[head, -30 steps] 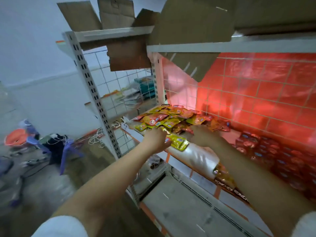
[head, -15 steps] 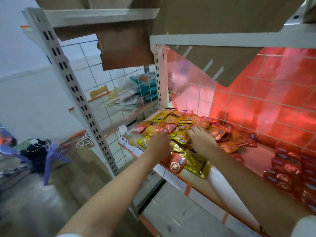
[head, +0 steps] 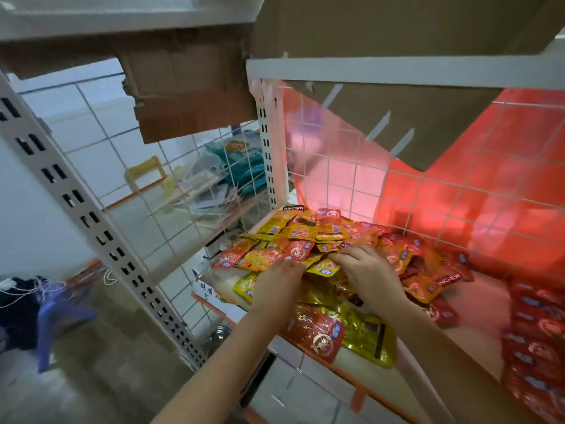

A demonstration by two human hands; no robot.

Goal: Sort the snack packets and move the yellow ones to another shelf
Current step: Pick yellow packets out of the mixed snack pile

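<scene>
A heap of red, orange and yellow snack packets (head: 305, 237) lies on the white shelf (head: 477, 310), towards its left end. Both my hands are on the near side of the heap. My left hand (head: 279, 284) rests on the packets with its fingertips at the edge of a small yellow packet (head: 324, 267). My right hand (head: 371, 275) lies over the heap, its fingers stretched out and touching that same packet from the right. Below my wrists, at the shelf's front edge, a larger yellow packet (head: 371, 336) and a red packet (head: 318, 333) lie loose.
Rows of red packets (head: 538, 335) are stacked at the shelf's right end. A wire grid (head: 351, 166) with red backing closes the rear. A cardboard flap (head: 394, 120) hangs from the shelf above. The neighbouring rack (head: 211, 182) on the left holds mixed goods.
My left hand had a yellow packet at the shelf's edge; yellow and red packets now lie at that edge. Both hands have moved forward onto the heap. The view has come closer.
</scene>
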